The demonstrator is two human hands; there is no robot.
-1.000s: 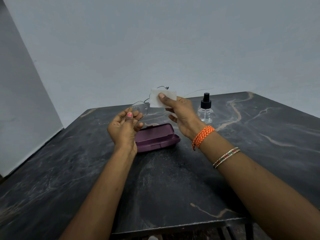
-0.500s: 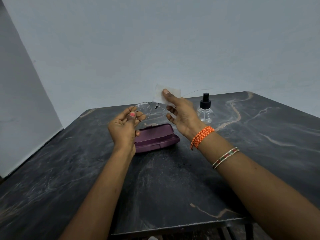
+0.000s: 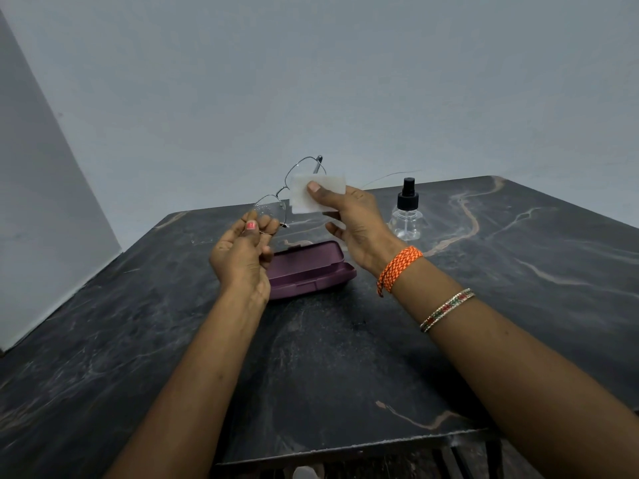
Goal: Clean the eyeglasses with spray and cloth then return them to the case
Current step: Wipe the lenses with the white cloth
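I hold thin wire-framed eyeglasses [image 3: 281, 193] up above the table. My left hand [image 3: 247, 252] pinches the lower lens rim between thumb and fingers. My right hand [image 3: 349, 219] pinches a small white cloth [image 3: 316, 193] against the upper lens, thumb on the near side. The frame tilts up to the right. Under my hands, a purple glasses case [image 3: 311, 267] lies open on the dark marble table [image 3: 345, 357]. A clear spray bottle [image 3: 406, 212] with a black top stands to the right of my right hand.
Pale walls stand behind the table and at its left. The table's front edge [image 3: 345, 447] runs near the bottom of the view, with dark slats below it.
The eyeglasses have turned from lying low and flat to tilting up to the right. My right hand with the cloth has closed onto the upper lens.
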